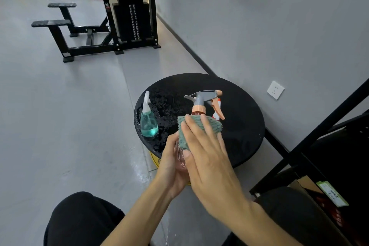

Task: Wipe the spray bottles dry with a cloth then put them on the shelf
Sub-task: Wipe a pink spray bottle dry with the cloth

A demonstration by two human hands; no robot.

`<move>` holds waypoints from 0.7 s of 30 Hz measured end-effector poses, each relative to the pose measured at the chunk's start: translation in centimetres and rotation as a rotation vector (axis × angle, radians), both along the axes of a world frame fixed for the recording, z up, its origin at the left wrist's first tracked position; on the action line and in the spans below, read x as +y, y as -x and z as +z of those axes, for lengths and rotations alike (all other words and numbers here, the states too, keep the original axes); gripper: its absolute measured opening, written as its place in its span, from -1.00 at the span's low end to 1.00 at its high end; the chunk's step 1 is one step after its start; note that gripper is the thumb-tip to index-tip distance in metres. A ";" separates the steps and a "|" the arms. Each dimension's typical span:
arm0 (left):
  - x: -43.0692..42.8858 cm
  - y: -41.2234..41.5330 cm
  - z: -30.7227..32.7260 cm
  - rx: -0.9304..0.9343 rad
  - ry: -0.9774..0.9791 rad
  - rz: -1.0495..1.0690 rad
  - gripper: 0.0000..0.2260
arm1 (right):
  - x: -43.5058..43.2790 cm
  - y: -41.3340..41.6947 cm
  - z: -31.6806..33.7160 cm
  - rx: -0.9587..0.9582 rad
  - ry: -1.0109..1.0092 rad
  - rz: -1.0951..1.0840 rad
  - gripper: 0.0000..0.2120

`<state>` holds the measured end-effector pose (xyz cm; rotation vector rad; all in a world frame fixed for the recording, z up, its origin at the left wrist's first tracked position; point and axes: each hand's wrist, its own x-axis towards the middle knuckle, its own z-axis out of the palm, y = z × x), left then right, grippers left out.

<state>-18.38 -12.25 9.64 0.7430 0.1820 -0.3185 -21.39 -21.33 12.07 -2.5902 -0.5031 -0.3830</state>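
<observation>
Black shelf [311,138] at right edge, close beside table. Round black table [239,110], top beaded with water. Pink spray bottle [198,109] raised over table's near rim, lower body gripped by left hand [171,168]. Right hand [207,156] pressing green cloth [199,126] onto bottle's shoulder, fingers nearly straight. Teal spray bottle [148,124] upright near left rim, apart from hands. Likely light, stiff plastic, slippery wet; safest held at body or neck, not trigger.

No text can be read. The green label [332,193] on the box [305,184] at the right bears print too blurred to make out, and the red marks [337,218] below it are equally unclear.
</observation>
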 end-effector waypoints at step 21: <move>0.0 -0.2 -0.2 -0.010 -0.044 -0.002 -0.62 | -0.6 -3.2 0.8 0.061 -0.236 0.069 -0.55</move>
